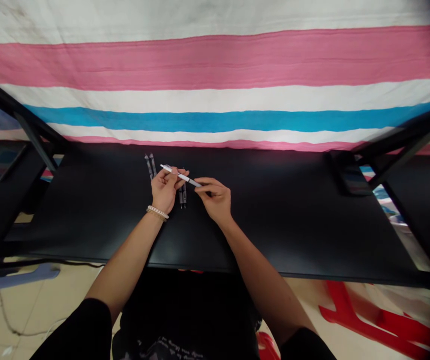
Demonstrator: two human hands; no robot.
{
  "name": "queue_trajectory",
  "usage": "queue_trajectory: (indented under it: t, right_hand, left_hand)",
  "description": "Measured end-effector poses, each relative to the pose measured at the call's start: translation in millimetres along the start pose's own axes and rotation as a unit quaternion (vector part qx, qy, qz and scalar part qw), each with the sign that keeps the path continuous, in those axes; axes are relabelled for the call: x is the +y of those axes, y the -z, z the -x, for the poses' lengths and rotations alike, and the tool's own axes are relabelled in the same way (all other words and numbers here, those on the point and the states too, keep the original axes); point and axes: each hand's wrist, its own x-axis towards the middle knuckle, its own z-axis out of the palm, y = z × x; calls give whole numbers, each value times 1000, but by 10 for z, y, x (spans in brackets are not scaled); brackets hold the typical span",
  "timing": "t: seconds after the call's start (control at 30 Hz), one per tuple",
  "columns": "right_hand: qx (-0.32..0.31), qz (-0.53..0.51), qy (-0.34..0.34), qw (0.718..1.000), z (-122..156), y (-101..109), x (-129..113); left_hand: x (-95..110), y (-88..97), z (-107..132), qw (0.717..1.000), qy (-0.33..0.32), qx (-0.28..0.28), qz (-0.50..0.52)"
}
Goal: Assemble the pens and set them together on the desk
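My left hand [165, 189] grips a slim white pen [180, 176] near its middle, and a beaded bracelet [157, 213] circles that wrist. The pen's far end sticks out up and to the left. My right hand [215, 199] pinches the pen's other end between its fingertips. A pair of dark pens [149, 166] lies upright on the tabletop just beyond my left hand. Another dark pair [182, 194] lies between my hands, its upper part partly hidden beneath the white pen.
The black tabletop [293, 220] stretches across the view, with black metal frame bars [406, 142] at both sides. Behind it hangs a pink, white and blue striped cloth [215, 85]. Below its front edge are a red plastic stool [372, 320] and a floor cable [8, 320].
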Motion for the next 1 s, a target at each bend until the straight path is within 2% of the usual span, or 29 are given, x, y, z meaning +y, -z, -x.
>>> queue_trajectory:
  t: [0.13,0.27,0.37,0.5,0.63,0.8,0.9,1.0]
  right_hand:
    - [-8,-27,-58,998,-8,-15,-21]
    - [-8,-42,-34,998,-8,-25,-1]
    - [-9,-65,-66,996,-7,-27,8]
    - [-12,-51,-44,998,-15,-32,17]
    - [-15,-58,-84,995,-4,-44,27]
    - [37,-28,-19,999,27,-19,22]
    - [29,-23,-24,999,38,-11,22]
    - [10,1,-27,1000,51,-28,35]
  left_hand:
    - [8,0,-4,1000,2,-3,10]
    - [21,25,-15,1000,6,-1,19]
    - [24,37,-22,999,6,-1,32]
    - [10,20,-10,999,11,9,29]
    - [1,18,-14,1000,13,1,23]
    - [55,138,-133,999,-24,33,24]
    - [85,187,-171,997,-46,54,29]
    - [74,144,-122,998,-34,40,22]
